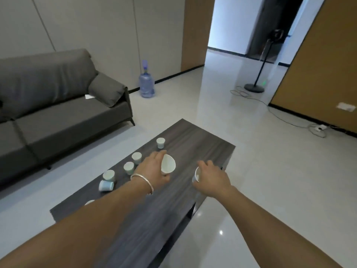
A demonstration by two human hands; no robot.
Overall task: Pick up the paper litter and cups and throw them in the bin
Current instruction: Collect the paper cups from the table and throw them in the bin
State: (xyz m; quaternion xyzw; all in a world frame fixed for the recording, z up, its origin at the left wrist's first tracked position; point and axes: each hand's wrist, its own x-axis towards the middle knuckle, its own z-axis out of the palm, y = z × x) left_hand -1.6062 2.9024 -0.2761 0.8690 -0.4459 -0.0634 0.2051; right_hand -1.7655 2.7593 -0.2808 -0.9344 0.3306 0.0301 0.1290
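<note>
My left hand (pixel 153 167), with a silver bangle on the wrist, grips a white paper cup (pixel 168 164) tilted so its mouth faces right. My right hand (pixel 211 176) holds a second white paper cup (pixel 197 176), mostly hidden behind the fingers. Both hands hover over a dark wooden coffee table (pixel 202 144). Several pale paper cups stand in a row on the table's left side, the farthest (pixel 160 142) and others (pixel 136 157) (pixel 128 167) (pixel 108 175). One cup (pixel 105 185) lies on its side. No bin is in view.
A grey sofa (pixel 58 113) with a cushion and a white slip of paper (pixel 88 96) stands to the left. A blue water jug (pixel 146 84) sits by the wall. A floor stand (pixel 255 86) with cables lies by the open doorway. Glossy tile floor surrounds the table.
</note>
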